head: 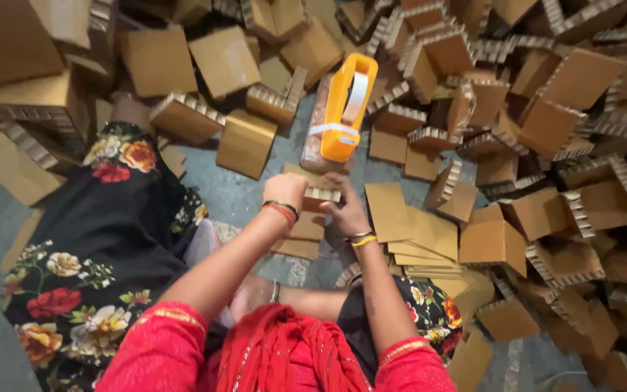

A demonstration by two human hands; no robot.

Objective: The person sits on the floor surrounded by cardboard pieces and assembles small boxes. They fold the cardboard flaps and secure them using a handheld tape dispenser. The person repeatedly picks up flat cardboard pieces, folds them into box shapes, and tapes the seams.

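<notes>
She sits on the grey floor [255, 196] with cardboard nearly all around her. The loose heap of corrugated cardboard pieces [546, 145] fills the far side and the whole right, crowding in to just beside her right knee. The only open floor is a narrow strip in front of her lap and a wider bare patch along her left.

Both hands meet over a small cardboard piece [315, 190] held just above the floor in front of her. The left hand [284, 190] is closed over its left end, fingers curled down across the top. The right hand [344, 207] grips the right end, thumb on top. The piece lies roughly flat, its long axis running left to right across her, the corrugated edge facing her right hand.

Just beyond the hands stands a yellow tape dispenser [346, 109], its handle running away from her and leaning a little right, with a clear roll of tape in it. It rests on a tall wrapped bundle [317, 131].

Under the hands is a short stack of flat cardboard squares [302, 236], and a fan of flat sheets [415, 232] lies just to the right.
</notes>
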